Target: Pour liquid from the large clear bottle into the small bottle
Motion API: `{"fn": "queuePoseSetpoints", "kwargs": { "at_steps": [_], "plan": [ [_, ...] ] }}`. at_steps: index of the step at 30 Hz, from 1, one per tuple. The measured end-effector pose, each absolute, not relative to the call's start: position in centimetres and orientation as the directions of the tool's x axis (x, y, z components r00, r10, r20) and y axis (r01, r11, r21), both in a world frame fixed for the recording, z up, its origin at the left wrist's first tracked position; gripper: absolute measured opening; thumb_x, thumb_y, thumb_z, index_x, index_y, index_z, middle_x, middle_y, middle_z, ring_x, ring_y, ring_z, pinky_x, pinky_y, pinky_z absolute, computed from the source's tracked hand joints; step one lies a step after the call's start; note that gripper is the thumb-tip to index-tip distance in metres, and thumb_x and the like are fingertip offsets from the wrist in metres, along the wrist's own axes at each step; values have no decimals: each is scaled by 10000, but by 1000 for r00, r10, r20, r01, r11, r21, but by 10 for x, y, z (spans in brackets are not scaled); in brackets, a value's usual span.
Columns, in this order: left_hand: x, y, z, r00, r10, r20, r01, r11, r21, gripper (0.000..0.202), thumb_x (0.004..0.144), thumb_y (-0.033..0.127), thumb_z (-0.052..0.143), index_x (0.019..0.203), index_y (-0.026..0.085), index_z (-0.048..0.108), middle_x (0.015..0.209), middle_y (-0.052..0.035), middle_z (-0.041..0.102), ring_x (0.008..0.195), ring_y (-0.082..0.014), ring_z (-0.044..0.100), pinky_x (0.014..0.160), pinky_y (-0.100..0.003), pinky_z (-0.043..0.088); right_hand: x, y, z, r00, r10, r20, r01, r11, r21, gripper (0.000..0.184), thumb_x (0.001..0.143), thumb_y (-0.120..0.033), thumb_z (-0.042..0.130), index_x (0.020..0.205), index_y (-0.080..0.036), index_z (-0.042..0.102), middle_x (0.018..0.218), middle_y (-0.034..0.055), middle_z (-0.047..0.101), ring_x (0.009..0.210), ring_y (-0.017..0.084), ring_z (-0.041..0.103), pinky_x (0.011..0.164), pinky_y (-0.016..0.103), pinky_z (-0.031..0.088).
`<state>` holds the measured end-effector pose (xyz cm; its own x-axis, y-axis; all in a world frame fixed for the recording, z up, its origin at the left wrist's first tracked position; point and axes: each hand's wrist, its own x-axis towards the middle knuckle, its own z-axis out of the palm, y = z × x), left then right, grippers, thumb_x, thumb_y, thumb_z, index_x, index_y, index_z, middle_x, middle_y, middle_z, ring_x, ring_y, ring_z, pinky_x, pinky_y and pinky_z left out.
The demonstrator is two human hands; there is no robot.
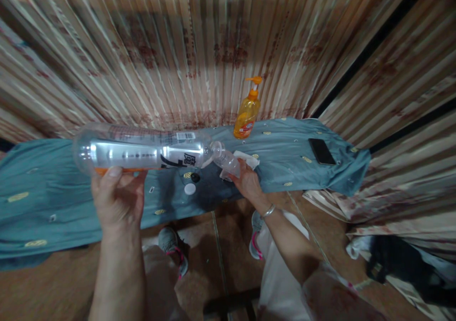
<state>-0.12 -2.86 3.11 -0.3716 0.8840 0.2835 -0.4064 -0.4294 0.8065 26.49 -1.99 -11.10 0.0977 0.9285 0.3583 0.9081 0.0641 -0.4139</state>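
Observation:
My left hand is wrapped around the underside of a large clear plastic bottle with a silvery label and a barcode. The bottle lies nearly level in the air, its mouth pointing right. My right hand grips a small clear bottle, tilted so that its mouth meets the large bottle's mouth. Whether liquid passes between them I cannot tell. Partly behind the small bottle and my fingers is a white tissue. A black cap and a white cap lie on the cloth below the bottles.
An orange pump bottle stands at the back of the teal cloth-covered table. Farther right lies a black phone. A striped curtain hangs behind the table. Dark fabric lies low on the right.

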Motion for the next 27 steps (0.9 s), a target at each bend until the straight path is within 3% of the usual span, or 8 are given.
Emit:
{"fn": "queuePoseSetpoints", "kwargs": {
  "at_steps": [7,23,27],
  "plan": [
    [-1,-28,35,-377,880,290,-400,-437,806,522,520,271,802,1024,315,672,890,14,704,1031,-229,619,793,-321,527,265,-20,-112,90,924,373,912,74,-403,547,873,-288,680,1338,-133,437,1181,181,686,1085,297,681,879,406,562],
    [0,-29,36,-372,879,299,-386,-439,811,409,537,293,805,930,294,691,872,14,694,1054,-224,616,837,-332,538,265,-20,-112,83,928,364,905,82,-416,553,858,-259,693,1330,-134,434,1178,178,684,1105,295,671,887,404,559],
    [1,-30,38,-377,879,291,-394,-437,809,504,511,284,816,996,314,680,861,16,700,1049,-232,620,838,-351,540,265,-20,-111,80,930,359,902,86,-423,554,858,-263,692,1328,-130,431,1196,182,674,1109,296,668,895,402,551]
  ]
}}
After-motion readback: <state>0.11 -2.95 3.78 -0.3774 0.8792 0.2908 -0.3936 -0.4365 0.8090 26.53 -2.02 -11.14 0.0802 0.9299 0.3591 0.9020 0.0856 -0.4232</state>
